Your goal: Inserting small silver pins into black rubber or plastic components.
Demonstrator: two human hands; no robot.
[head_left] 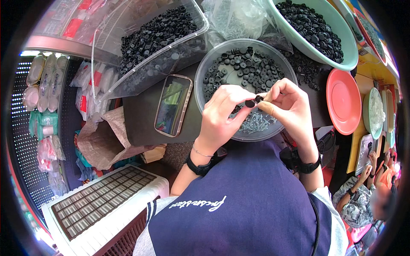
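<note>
Above a clear round tub [232,77], my left hand [222,109] pinches a round black plastic cap [250,103] between thumb and fingertips. Close against it, my right hand [290,102] grips a smaller black part [259,99], partly covered by the fingers. The two pieces meet or nearly touch; I cannot tell whether they are joined. Loose black caps [260,77] are spread over the far side of the tub. Silver screws [256,123] lie heaped on the near side, below my hands.
Left of the tub lies a phone [174,104]; behind it stands a clear bin [153,77] of black parts. A mint basin [350,55] of black caps is at the back right, near a red plate [343,102]. Another person [363,196] works at the far right.
</note>
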